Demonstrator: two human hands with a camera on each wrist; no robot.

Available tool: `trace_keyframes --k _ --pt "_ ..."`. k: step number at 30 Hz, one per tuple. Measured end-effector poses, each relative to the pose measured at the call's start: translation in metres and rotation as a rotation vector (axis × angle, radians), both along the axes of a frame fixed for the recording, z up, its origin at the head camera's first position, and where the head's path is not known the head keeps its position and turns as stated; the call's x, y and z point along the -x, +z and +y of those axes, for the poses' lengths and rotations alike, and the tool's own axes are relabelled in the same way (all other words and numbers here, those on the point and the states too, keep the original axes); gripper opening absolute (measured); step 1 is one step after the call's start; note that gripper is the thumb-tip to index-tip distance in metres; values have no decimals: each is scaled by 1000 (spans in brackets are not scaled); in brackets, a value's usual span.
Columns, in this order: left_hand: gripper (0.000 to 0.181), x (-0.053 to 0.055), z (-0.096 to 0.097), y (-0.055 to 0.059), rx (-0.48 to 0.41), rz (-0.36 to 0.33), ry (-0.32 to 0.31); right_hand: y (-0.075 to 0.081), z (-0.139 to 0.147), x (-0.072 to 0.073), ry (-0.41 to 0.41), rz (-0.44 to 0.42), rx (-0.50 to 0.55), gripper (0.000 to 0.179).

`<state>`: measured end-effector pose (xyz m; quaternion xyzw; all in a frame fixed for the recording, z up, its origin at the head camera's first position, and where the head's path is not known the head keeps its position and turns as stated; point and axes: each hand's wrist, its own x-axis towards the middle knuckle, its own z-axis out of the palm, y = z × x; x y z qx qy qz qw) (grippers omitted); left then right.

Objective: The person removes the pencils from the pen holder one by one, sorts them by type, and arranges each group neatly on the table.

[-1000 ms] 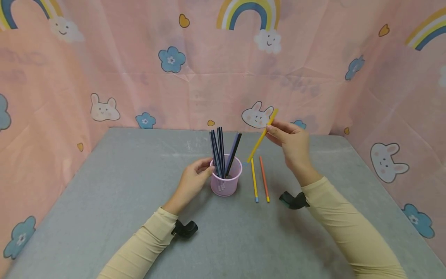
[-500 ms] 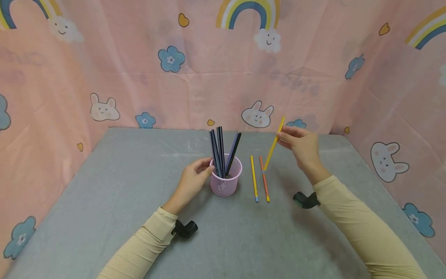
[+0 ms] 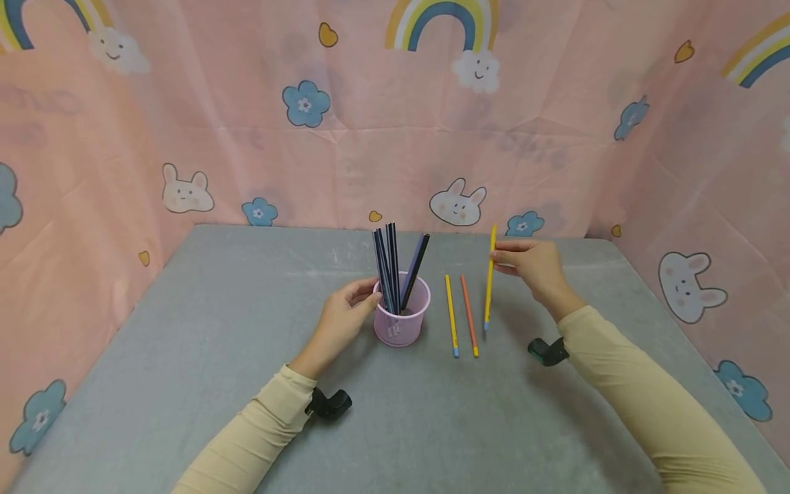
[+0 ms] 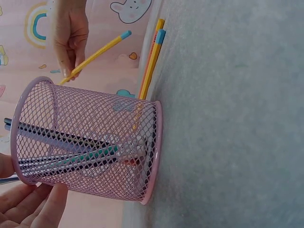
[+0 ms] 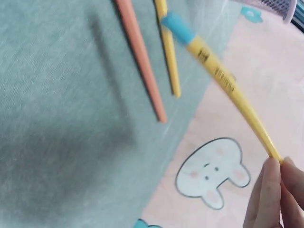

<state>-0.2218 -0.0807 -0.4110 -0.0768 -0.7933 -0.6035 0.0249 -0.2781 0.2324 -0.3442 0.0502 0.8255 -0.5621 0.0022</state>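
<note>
One pencil [image 3: 489,288], pinched by the right hand [image 3: 535,269], seemingly for laying out, needs levelling; the left hand [image 3: 342,319] grips the cup [image 3: 398,334].

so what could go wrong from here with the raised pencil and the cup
The right hand pinches the held pencil near its upper end, so it could swing or slip. Its lower end hangs near the orange pencil and might nudge it if lowered carelessly. The dark pencils stick up above the cup, so a tug from the left hand might tip it.
</note>
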Motion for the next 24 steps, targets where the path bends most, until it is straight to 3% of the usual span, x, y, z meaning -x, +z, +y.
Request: trace_keyframes --k 9,24 --pt "37 -1 0 1 0 3 -1 -13 10 13 28 -149 -76 43" --pt "37 0 0 0 -21 3 -10 -41 15 26 76 -312 -82 49"
